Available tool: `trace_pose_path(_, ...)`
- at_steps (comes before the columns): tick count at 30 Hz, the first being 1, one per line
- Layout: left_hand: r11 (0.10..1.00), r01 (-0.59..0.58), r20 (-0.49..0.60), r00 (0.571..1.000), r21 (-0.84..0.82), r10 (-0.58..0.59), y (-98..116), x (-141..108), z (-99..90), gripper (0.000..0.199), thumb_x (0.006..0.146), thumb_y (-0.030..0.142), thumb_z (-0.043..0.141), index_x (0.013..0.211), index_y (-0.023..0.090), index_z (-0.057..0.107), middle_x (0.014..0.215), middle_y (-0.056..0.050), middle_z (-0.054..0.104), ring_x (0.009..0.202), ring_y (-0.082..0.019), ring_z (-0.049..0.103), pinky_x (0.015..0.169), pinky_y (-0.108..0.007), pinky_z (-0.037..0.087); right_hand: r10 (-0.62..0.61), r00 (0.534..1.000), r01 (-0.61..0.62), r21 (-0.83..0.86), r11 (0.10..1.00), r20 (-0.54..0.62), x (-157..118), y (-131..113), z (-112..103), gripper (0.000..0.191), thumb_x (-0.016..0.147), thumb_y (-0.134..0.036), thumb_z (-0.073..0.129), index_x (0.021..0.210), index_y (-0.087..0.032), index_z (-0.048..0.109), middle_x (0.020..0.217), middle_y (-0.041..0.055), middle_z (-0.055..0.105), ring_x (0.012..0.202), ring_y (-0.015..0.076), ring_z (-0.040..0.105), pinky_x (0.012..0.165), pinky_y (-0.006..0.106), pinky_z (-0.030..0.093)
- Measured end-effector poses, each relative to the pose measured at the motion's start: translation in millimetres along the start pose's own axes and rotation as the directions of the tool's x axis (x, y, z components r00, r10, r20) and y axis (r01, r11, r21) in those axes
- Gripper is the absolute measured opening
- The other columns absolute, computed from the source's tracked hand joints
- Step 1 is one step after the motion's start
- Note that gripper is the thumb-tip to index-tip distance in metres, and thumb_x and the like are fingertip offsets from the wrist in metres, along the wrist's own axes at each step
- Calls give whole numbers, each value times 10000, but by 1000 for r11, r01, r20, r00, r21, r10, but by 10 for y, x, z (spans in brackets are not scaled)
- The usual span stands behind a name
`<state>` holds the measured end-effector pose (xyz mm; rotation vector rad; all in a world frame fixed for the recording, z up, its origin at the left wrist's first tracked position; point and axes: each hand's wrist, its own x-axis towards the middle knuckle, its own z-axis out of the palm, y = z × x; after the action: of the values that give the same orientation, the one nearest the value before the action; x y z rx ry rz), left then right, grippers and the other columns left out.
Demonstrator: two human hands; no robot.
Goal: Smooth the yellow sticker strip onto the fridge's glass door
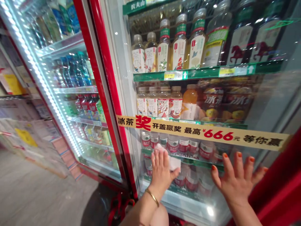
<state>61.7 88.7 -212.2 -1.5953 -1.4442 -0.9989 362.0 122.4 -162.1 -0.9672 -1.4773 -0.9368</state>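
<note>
White tissue (pixel 175 163) lies at five o'clock, under the left hand (pixel 161 168), which presses flat and unclenched on the glass door (pixel 199 204). The right hand (pixel 237 183), at four o'clock, is spread, grasping nothing visible. How much glass the tissue has covered, and how much is left, cannot be told.

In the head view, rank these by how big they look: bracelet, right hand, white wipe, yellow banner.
Largest to smallest:
1. Yellow banner
2. Right hand, fingers spread
3. White wipe, visible part only; the left hand covers some
4. Bracelet, a thin band
</note>
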Motion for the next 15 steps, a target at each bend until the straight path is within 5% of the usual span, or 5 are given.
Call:
trace_pose_path(2, 998, -54, -26, 998, 35, 55, -12, -308, 18, 1082, 984, 718, 573, 1756, 96, 138, 1756, -315, 309, 1669, -427, 310, 1325, -646, 358, 0, 1000, 0, 5, 1000, 5, -4, 4, 0, 814, 976, -480, 599, 1733, -308, 357, 1835, 89, 273, 1678, 486, 248, 1297, 847, 121)
trace_pose_path(4, 994, 102, -45, 994, 42, -100, -219, -416, -84, 1004, 1038, 629, 527, 1752, 67, 100, 1734, -342, 331, 1639, -420, 376, 1300, -628, 399, 3, 1000, -3, 5, 1000, 9, -4, 2, -1, 820, 975, -484, 606, 1735, -312, 352, 1833, 88, 278, 1676, 485, 254, 1297, 846, 132)
trace_pose_path(9, 898, 437, -54, 897, -42, -439, -383, 209, -254, 1044, 1071, 552, 475, 1704, -26, -121, 1762, -417, 108, 1698, -446, 198, 1336, -680, 300, -7, 1000, 7, -20, 1000, 0, 6, -5, 1, 817, 983, -479, 585, 1738, -284, 342, 1840, 93, 253, 1696, 454, 213, 1316, 815, 119)
trace_pose_path(12, 960, 269, -12, 963, -78, -271, 117, 264, -73, 1203, 968, 749, 560, 1733, -2, 12, 1790, -370, 72, 1710, -474, 85, 1352, -713, 240, -14, 1000, 14, -21, 1000, 9, 7, -1, 1, 840, 965, -465, 602, 1741, -293, 331, 1841, 93, 250, 1697, 451, 213, 1313, 819, 125)
trace_pose_path(15, 993, -99, -50, 994, -59, 97, 408, -184, 47, 1107, 974, 756, 539, 1746, 62, 157, 1779, -306, 259, 1707, -407, 200, 1375, -630, 270, -15, 1000, 15, -37, 999, 10, 6, -2, 4, 848, 951, -451, 612, 1738, -309, 331, 1842, 91, 252, 1692, 460, 225, 1299, 840, 136)
